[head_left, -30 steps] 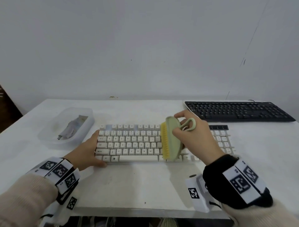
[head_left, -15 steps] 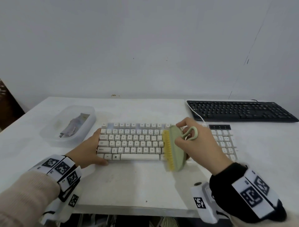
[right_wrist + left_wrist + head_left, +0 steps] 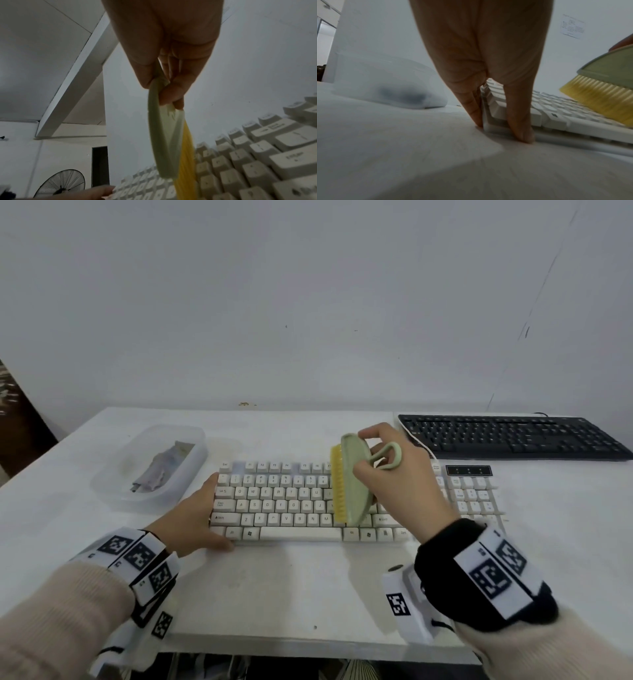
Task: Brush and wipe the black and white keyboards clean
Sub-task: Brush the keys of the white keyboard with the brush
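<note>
On the table [image 3: 308, 587], seen from our head, our right hand [image 3: 404, 487] grips the green brush [image 3: 354, 484] over the white keyboard [image 3: 284, 505]; the black keyboard [image 3: 507, 436] lies far right. Our left wrist view shows our left hand [image 3: 488, 67], fingers straight, bracing the white keyboard's end. Our right wrist view shows fingers [image 3: 171, 94] curled on the brush.

Brush [image 3: 352, 484] hides white keyboard [image 3: 291, 501] middle keys (legends there unreadable).
</note>
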The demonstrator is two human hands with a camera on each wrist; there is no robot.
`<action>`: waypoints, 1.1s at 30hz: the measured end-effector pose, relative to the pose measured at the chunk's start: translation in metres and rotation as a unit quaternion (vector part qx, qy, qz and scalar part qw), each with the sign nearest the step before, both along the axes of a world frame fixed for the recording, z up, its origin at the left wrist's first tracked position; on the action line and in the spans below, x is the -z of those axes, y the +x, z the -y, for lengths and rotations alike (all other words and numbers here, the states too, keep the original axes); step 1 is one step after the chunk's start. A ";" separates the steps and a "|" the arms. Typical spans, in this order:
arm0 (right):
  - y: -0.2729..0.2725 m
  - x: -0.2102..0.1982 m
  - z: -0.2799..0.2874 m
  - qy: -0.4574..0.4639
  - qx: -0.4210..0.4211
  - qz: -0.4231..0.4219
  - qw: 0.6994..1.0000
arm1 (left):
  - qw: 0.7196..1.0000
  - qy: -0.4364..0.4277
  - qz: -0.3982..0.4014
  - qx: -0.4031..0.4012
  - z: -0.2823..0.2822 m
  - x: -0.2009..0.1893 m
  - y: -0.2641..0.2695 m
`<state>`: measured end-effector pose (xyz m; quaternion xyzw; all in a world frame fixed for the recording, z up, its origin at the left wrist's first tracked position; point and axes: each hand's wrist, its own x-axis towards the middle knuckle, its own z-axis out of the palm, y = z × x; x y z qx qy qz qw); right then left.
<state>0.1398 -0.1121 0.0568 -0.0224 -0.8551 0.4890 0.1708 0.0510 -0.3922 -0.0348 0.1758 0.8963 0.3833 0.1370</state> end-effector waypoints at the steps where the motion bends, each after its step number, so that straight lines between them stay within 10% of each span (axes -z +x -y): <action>1: 0.000 0.003 0.000 0.015 -0.002 0.012 1.000 | 1.000 0.001 0.001 0.001 0.000 0.000 0.000; 33: 0.028 0.015 -0.009 -0.004 -0.042 0.085 0.995 | 1.000 0.002 -0.017 0.004 0.000 0.000 0.001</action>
